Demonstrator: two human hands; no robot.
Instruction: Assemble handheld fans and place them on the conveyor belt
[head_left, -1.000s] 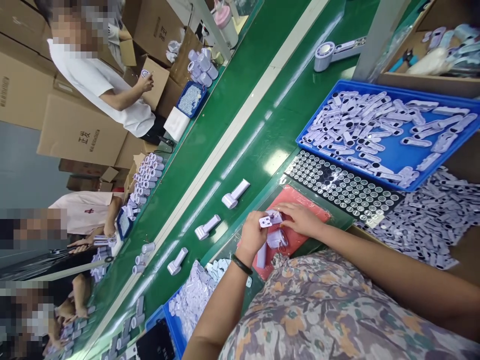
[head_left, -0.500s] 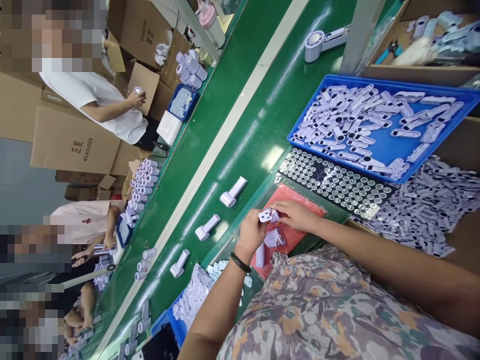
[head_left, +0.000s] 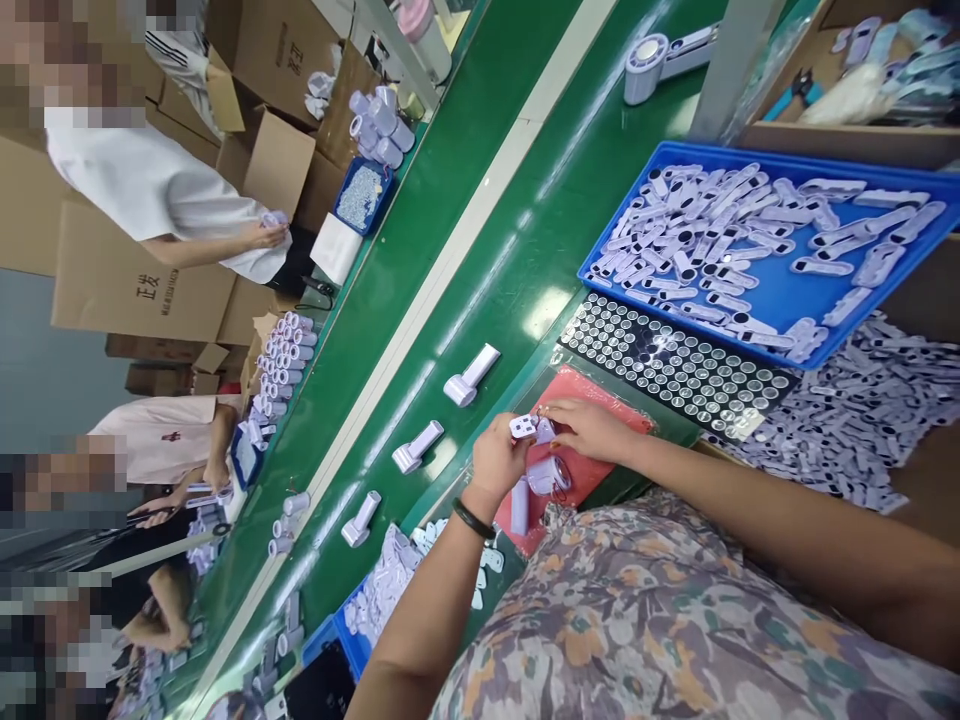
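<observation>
Holding one white piece (head_left: pixel 523 427): left hand (head_left: pixel 496 463)

From the left hand (head_left: pixel 497 458) and the right hand (head_left: pixel 592 430), a wide way goes forward over the bare green table (head_left: pixel 555 230), between three lilac fan bodies (head_left: pixel 417 446) and the blue tray (head_left: pixel 784 300). The fan bodies stand apart, so a hand could pass between them. Between the two hands there is little room, because a small white part (head_left: pixel 523 427) is held there. Nearer the person, a round part (head_left: pixel 544 475) and a long part (head_left: pixel 520 508) obstruct the red mat (head_left: pixel 581 385). Farther forward on the right, a metal post (head_left: pixel 739 75) blocks the side.
</observation>
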